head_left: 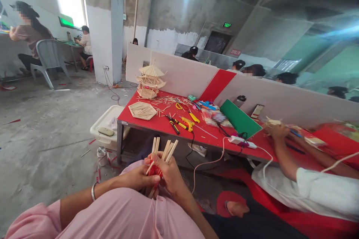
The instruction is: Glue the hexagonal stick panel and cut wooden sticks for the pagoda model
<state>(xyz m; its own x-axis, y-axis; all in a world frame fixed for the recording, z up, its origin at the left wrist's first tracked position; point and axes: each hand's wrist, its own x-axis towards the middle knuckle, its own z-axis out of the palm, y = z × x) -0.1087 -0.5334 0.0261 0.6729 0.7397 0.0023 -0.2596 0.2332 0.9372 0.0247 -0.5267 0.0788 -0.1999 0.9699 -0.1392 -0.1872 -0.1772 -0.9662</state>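
Note:
Over my lap, a bundle of wooden chopsticks [169, 149] points up from my two hands, some leaning left and some right. Red wrapping [156, 170] shows around the sticks between my palms; its exact form is partly hidden. My left hand [142, 179] is closed around the lower part of the bundle, with one stick slanting past its fingers. My right hand [168, 170] grips the sticks from the other side, its thumb lying across them. The lower ends are hidden by my hands and pink shirt.
On the red table [131, 127] stand a stick pagoda [148, 82] and a hexagonal stick panel [142, 111]. Pliers [172, 124], a yellow glue gun [187, 123] and a green board [238, 117] lie farther right. A power strip [242, 142] trails cables. A co-worker's arms [288, 149] work at right.

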